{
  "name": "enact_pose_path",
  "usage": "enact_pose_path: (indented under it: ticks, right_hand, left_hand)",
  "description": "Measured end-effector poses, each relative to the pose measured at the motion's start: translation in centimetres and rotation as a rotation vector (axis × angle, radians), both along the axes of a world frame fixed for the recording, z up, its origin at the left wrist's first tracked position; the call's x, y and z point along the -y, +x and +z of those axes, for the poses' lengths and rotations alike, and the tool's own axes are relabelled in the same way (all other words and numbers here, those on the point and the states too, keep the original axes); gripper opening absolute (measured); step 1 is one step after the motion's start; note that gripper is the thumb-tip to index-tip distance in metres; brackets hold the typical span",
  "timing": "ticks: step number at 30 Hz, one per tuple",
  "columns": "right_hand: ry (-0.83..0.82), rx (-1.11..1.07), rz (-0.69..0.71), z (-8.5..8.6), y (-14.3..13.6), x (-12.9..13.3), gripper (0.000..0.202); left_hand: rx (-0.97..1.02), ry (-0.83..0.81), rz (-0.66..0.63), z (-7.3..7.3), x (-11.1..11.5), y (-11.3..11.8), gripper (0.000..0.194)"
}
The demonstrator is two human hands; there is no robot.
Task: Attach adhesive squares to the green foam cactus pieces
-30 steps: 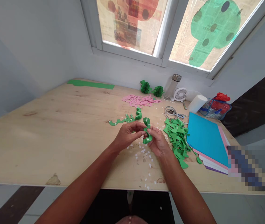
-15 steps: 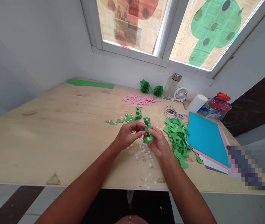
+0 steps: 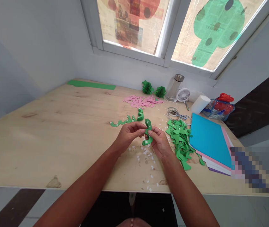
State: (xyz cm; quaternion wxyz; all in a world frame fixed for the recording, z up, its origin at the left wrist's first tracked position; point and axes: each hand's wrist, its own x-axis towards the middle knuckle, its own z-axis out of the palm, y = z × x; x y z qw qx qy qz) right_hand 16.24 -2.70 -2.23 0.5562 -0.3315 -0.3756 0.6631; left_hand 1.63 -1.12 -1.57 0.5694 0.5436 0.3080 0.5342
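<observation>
A layered green paper cutout with wavy edges and pale square pads is held over the front middle of the table. My left hand pinches its left side, fingers closed. On the other side my right hand grips it with the thumb across its face. Just beyond my left hand lie a row of green wavy cutouts with white squares on them and a small upright green stack. White paper bits are scattered below the hands.
Green scraps are heaped to the right, beside blue paper sheets. Pink cutouts, two green paper shapes, a bottle, a small fan, a white roll and scissors stand or lie farther back.
The green cutout has turned and its layers sit closer together, showing a flatter face. Both hands keep hold of it in nearly the same place.
</observation>
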Motion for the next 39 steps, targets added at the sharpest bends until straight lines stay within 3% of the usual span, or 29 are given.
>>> enact_pose_path:
  ticks: [8, 39]
  right_hand:
    - [0.012, -0.001, 0.011, 0.22, -0.03, 0.13, 0.014]
    - [0.016, 0.016, -0.049, 0.28, -0.13, 0.05, 0.015]
  left_hand:
    - [0.065, -0.043, -0.060, -0.30, -0.30, -0.09, 0.017]
    - [0.056, -0.030, -0.060, 0.16, 0.06, 0.03, 0.018]
